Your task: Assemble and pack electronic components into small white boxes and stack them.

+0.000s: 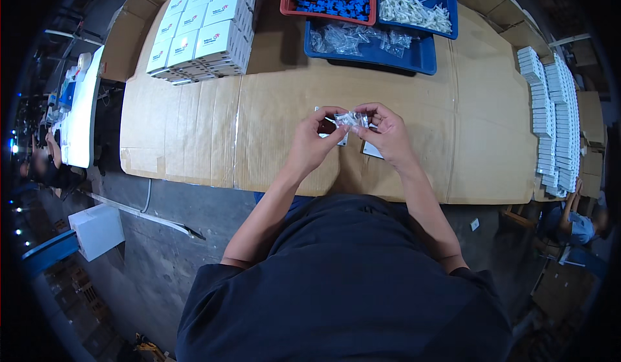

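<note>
Between my two hands is a small clear plastic bag (350, 119) with white pieces in it, held above the cardboard-covered table. My left hand (315, 139) pinches the bag's left side between thumb and fingers. The right side of the bag is gripped by my right hand (386, 133), its thumb and fingertips closed on the plastic. Below the hands lie white flat pieces, one a small white box-like piece (372, 150) partly under my right hand; the other is mostly hidden by my left hand.
Stacked white boxes (217, 42) stand at the back left. Beyond my hands are a red tray (283, 6) of blue parts, a blue tray (453, 6) of white parts, and a blue tray (424, 61) of clear bags. Rows of white boxes (550, 123) line the right edge. People sit at both sides.
</note>
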`<move>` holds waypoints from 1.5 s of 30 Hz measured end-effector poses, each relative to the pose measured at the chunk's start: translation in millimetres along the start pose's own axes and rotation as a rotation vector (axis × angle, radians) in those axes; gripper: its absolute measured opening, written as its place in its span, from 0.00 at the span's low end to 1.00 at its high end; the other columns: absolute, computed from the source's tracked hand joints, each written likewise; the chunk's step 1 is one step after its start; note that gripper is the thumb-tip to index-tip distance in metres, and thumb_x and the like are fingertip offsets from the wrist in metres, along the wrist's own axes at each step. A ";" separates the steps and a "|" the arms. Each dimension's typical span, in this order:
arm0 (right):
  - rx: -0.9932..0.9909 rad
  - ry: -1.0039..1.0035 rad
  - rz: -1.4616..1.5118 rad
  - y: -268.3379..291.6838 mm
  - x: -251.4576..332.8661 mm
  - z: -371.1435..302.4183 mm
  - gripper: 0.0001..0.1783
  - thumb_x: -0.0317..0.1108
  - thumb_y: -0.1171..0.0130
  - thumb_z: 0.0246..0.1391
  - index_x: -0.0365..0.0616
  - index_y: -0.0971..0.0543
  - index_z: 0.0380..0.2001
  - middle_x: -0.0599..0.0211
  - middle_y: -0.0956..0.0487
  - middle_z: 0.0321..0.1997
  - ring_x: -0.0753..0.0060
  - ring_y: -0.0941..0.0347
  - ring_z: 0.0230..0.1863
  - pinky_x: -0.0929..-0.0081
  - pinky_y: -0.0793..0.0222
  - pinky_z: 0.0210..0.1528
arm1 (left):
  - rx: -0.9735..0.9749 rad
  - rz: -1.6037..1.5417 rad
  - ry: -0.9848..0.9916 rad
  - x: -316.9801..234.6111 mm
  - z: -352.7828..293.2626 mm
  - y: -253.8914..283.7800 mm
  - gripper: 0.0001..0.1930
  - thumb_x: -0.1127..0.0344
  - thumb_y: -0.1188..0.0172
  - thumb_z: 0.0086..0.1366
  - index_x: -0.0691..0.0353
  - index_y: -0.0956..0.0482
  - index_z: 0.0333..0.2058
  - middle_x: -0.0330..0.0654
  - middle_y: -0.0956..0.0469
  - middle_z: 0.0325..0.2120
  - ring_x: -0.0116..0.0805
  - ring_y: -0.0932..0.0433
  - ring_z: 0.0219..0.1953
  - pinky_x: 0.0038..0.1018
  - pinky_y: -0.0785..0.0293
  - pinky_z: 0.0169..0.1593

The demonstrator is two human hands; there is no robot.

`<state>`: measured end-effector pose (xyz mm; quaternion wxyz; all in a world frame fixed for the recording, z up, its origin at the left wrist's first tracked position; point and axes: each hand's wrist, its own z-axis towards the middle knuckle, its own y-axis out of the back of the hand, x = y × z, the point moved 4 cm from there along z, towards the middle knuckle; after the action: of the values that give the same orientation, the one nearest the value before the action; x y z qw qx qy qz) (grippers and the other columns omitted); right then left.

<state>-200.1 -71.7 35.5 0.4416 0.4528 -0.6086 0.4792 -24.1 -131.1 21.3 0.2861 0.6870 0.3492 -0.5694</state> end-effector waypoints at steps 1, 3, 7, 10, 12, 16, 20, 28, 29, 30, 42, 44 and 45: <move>-0.001 0.000 -0.014 -1.4 0.4 0.1 0.18 0.18 0.35 0.59 0.37 0.22 0.53 0.68 0.18 0.46 0.83 0.22 0.46 0.82 0.25 0.48 | 0.000 0.000 0.000 -0.9 -0.4 -0.6 0.21 0.75 0.34 0.68 0.66 0.25 0.59 0.39 0.18 0.42 0.21 0.21 0.41 0.21 0.24 0.44; -0.003 0.000 -0.027 -2.2 -0.6 0.5 0.18 0.18 0.35 0.59 0.37 0.22 0.53 0.68 0.18 0.45 0.83 0.22 0.45 0.82 0.25 0.48 | -0.022 -0.089 -0.018 -3.5 -1.4 -2.1 0.21 0.76 0.34 0.67 0.67 0.26 0.58 0.39 0.18 0.43 0.22 0.21 0.42 0.22 0.23 0.46; -0.036 -0.020 -0.056 -1.7 -6.5 1.4 0.16 0.18 0.37 0.61 0.37 0.22 0.52 0.67 0.17 0.44 0.82 0.21 0.45 0.82 0.25 0.48 | -0.069 -0.222 -0.040 2.7 -0.5 -5.7 0.21 0.77 0.34 0.67 0.66 0.25 0.57 0.39 0.18 0.43 0.23 0.20 0.44 0.21 0.23 0.48; -0.048 -0.040 -0.013 -3.2 -3.3 0.2 0.15 0.17 0.39 0.62 0.35 0.22 0.52 0.65 0.17 0.44 0.80 0.20 0.45 0.81 0.23 0.50 | -0.099 -0.252 -0.025 1.0 -1.9 -5.9 0.21 0.78 0.35 0.67 0.66 0.25 0.57 0.39 0.19 0.44 0.23 0.20 0.45 0.21 0.23 0.49; -0.051 -0.055 0.003 -2.7 -4.9 0.6 0.15 0.17 0.40 0.63 0.35 0.23 0.52 0.65 0.17 0.45 0.79 0.20 0.46 0.80 0.23 0.51 | -0.101 -0.259 -0.031 3.8 -2.3 -4.7 0.20 0.79 0.35 0.67 0.66 0.25 0.57 0.39 0.19 0.44 0.23 0.21 0.46 0.21 0.24 0.50; -0.056 -0.016 0.073 -0.5 -10.3 1.5 0.15 0.17 0.42 0.63 0.33 0.23 0.53 0.63 0.17 0.46 0.78 0.19 0.47 0.78 0.21 0.52 | -0.092 -0.244 -0.023 6.0 -1.0 -2.4 0.21 0.79 0.36 0.67 0.66 0.25 0.59 0.38 0.19 0.44 0.23 0.21 0.46 0.21 0.24 0.50; -0.039 -0.019 0.034 0.7 -9.4 2.1 0.16 0.17 0.41 0.64 0.33 0.22 0.54 0.64 0.17 0.46 0.79 0.20 0.47 0.79 0.22 0.52 | -0.092 -0.230 -0.021 6.5 0.0 0.1 0.24 0.79 0.37 0.68 0.66 0.26 0.62 0.38 0.20 0.44 0.23 0.21 0.45 0.21 0.24 0.50; -0.046 -0.026 -0.069 -1.6 -9.7 -1.5 0.18 0.19 0.38 0.63 0.36 0.20 0.55 0.71 0.17 0.44 0.84 0.22 0.44 0.82 0.26 0.49 | -0.041 -0.290 0.020 10.9 0.2 0.1 0.24 0.80 0.38 0.67 0.66 0.25 0.62 0.38 0.21 0.43 0.23 0.22 0.45 0.22 0.24 0.51; -0.057 -0.006 -0.074 -2.0 -8.9 -1.5 0.18 0.19 0.38 0.63 0.37 0.20 0.56 0.72 0.17 0.43 0.85 0.23 0.44 0.82 0.26 0.49 | -0.024 -0.229 0.012 13.0 0.3 1.1 0.24 0.80 0.39 0.67 0.65 0.25 0.62 0.38 0.21 0.44 0.23 0.22 0.45 0.22 0.24 0.50; -0.056 -0.007 -0.074 -1.2 -9.5 -1.4 0.18 0.19 0.38 0.63 0.37 0.20 0.56 0.72 0.17 0.43 0.85 0.23 0.44 0.82 0.26 0.49 | -0.008 -0.168 0.003 15.0 0.5 2.6 0.24 0.80 0.39 0.67 0.64 0.25 0.62 0.38 0.22 0.45 0.23 0.22 0.45 0.22 0.24 0.50; 0.011 -0.029 -0.020 1.7 -6.5 0.2 0.20 0.20 0.37 0.63 0.35 0.21 0.58 0.70 0.17 0.44 0.83 0.22 0.46 0.82 0.26 0.51 | 0.051 0.029 -0.045 -7.4 -6.3 3.1 0.17 0.69 0.33 0.69 0.65 0.18 0.55 0.43 0.18 0.49 0.28 0.20 0.48 0.28 0.23 0.51; 0.011 -0.022 -0.028 1.0 -8.2 1.2 0.19 0.20 0.38 0.63 0.36 0.20 0.57 0.70 0.17 0.44 0.83 0.22 0.46 0.81 0.26 0.51 | 0.021 0.056 -0.003 -1.9 -4.8 5.7 0.18 0.68 0.32 0.69 0.65 0.19 0.56 0.41 0.17 0.46 0.28 0.19 0.47 0.28 0.22 0.51; 0.009 -0.025 -0.029 2.2 -9.8 1.5 0.19 0.20 0.38 0.63 0.36 0.20 0.57 0.70 0.17 0.44 0.83 0.22 0.46 0.81 0.26 0.51 | -0.011 0.087 0.038 1.6 -4.0 8.2 0.19 0.67 0.32 0.68 0.65 0.19 0.56 0.40 0.16 0.44 0.28 0.19 0.46 0.28 0.22 0.51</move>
<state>-200.4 -71.7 25.4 0.4388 0.4697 -0.6051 0.4698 -15.0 -132.5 20.5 0.3079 0.7104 0.3275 -0.5415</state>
